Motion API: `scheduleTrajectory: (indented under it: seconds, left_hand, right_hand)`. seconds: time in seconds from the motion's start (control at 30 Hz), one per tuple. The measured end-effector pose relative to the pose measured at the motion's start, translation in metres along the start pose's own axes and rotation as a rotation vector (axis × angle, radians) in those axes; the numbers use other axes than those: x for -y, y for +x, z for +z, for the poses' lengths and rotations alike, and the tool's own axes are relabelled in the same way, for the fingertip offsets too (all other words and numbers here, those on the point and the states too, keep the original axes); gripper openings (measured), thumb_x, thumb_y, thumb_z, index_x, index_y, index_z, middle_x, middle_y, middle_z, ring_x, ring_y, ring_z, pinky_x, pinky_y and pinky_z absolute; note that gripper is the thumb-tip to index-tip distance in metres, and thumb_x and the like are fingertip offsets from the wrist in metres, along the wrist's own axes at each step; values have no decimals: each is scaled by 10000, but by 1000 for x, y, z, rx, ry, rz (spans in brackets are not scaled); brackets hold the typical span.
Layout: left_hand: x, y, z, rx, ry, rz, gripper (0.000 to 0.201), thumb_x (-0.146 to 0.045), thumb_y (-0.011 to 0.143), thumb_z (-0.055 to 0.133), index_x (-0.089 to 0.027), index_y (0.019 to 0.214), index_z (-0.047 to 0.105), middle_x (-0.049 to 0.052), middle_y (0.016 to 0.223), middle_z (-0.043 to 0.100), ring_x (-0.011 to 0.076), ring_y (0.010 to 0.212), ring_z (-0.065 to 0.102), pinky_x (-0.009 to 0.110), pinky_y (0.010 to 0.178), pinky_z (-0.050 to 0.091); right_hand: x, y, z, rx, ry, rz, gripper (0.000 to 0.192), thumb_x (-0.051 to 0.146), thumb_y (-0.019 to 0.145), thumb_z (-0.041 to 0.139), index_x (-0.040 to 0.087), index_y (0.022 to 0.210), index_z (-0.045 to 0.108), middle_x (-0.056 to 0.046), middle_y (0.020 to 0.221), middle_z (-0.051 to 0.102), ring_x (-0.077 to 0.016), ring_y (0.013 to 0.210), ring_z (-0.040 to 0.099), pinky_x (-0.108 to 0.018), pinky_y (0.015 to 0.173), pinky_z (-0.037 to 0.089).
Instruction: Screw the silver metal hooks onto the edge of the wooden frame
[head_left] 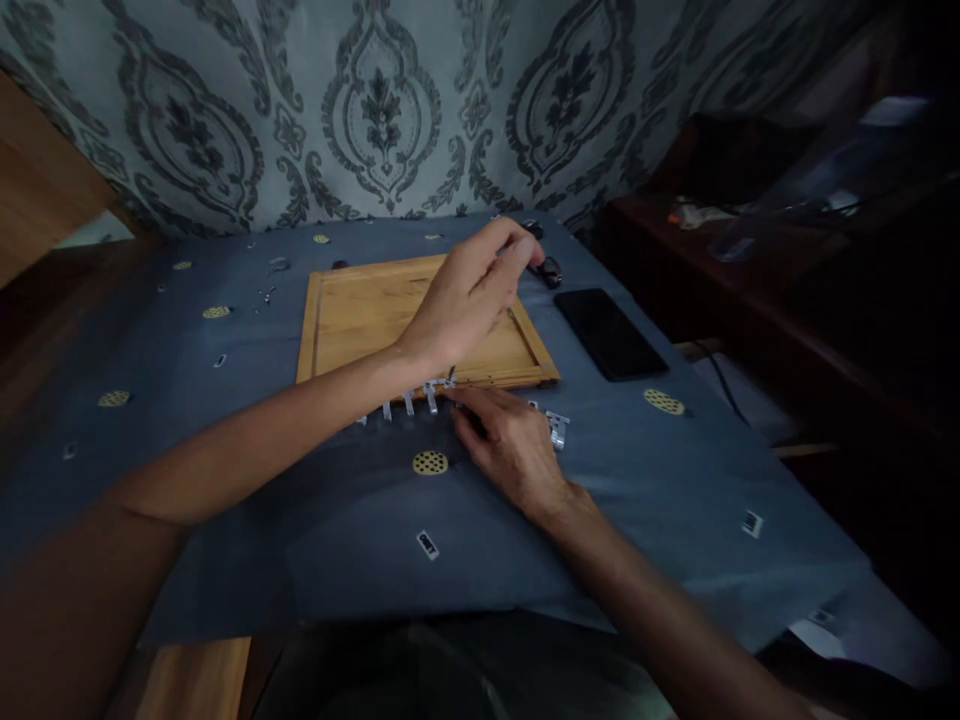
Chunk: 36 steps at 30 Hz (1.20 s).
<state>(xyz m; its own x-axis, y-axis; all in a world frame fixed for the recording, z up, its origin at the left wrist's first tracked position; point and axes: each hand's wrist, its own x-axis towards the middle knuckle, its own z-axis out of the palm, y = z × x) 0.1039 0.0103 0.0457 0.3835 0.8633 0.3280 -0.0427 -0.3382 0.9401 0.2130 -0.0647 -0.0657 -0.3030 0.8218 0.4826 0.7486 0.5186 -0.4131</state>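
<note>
Here your left hand hangs over the wooden tray, fingers loosely curled and grasping nothing I can make out. Below its fingertips small metal brackets sit in a row along the tray's near edge, easy to reach. Your right hand presses flat there, fingertips touching one; a black phone lies beyond.

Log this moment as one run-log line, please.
left hand raised above wooden tray, empty | right hand on blue cloth, touching small metal parts | black phone right of tray

hands, wooden frame, metal brackets
</note>
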Motion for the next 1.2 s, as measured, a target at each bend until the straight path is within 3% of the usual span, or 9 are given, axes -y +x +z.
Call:
scheduleTrajectory:
  seconds: [0.2, 0.37, 0.5, 0.63, 0.73, 0.8, 0.93, 1.03, 1.2]
  left_hand:
    - [7, 6, 3, -75, -182, -39, 584, -782, 839, 442, -223, 680, 496, -81, 429, 201, 47, 372, 208, 255, 386, 154]
    - [13, 11, -1, -59, -169, -24, 635, -824, 825, 372, -223, 661, 497, -82, 398, 209, 44, 341, 201, 263, 372, 142]
    - [14, 9, -4, -32, -210, 9, 562, -733, 902, 391, -223, 690, 490, -91, 409, 199, 46, 340, 185, 253, 375, 132]
    - [5, 4, -6, 25, -36, 18, 347, -361, 1040, 381, -201, 749, 483, -76, 488, 318, 52, 423, 296, 222, 440, 269]
    - [-2, 1, -7, 32, 144, 80, 192, -122, 997, 416, -183, 835, 498, -56, 598, 448, 52, 546, 435, 188, 550, 380]
    - [-5, 0, -4, 8, 102, 28, 189, -93, 996, 400, -187, 862, 495, -73, 573, 393, 46, 510, 398, 180, 518, 351]
    - [-6, 1, 2, -82, -108, -117, 317, -364, 1018, 451, -192, 753, 480, -92, 500, 235, 28, 417, 215, 201, 418, 180]
    - [-4, 3, 4, -112, -143, -97, 484, -631, 919, 480, -211, 679, 479, -76, 463, 267, 38, 402, 217, 239, 393, 164]
    - [-1, 7, 3, -105, -99, -91, 601, -784, 852, 368, -230, 633, 449, -65, 414, 222, 53, 378, 215, 274, 397, 153]
  right_hand:
    - [-1, -1, 0, -20, -14, -32, 237, 130, 929, 541, 205, 1079, 709, -56, 973, 790, -214, 877, 738, -305, 754, 559]
    - [-2, -2, -1, -6, -10, -25, 250, 155, 945, 520, 221, 1099, 706, -55, 970, 785, -215, 867, 735, -316, 754, 563]
    - [-3, -2, 0, -3, 2, -12, 247, 160, 941, 527, 217, 1096, 711, -64, 975, 787, -219, 867, 738, -327, 756, 570]
    - [-2, -2, 1, 3, 11, 5, 261, 151, 932, 534, 227, 1101, 718, -67, 1012, 789, -230, 904, 740, -343, 774, 577]
    - [-1, -2, 1, 1, 5, 18, 267, 150, 925, 540, 234, 1103, 721, -63, 1030, 790, -230, 915, 740, -343, 787, 580]
    - [-1, -2, 1, 5, 3, 16, 268, 139, 918, 542, 230, 1095, 721, -64, 1041, 789, -228, 917, 741, -342, 791, 581]
    - [-1, -1, 0, 5, -4, 1, 257, 127, 913, 550, 223, 1082, 718, -62, 1014, 791, -224, 897, 744, -328, 766, 579]
    - [-1, -1, -1, 11, -3, -9, 258, 133, 925, 534, 224, 1088, 712, -60, 995, 789, -221, 884, 741, -327, 751, 574]
    - [-3, -1, 0, 4, 1, -18, 249, 153, 938, 518, 220, 1083, 709, -63, 986, 787, -224, 884, 739, -334, 749, 572]
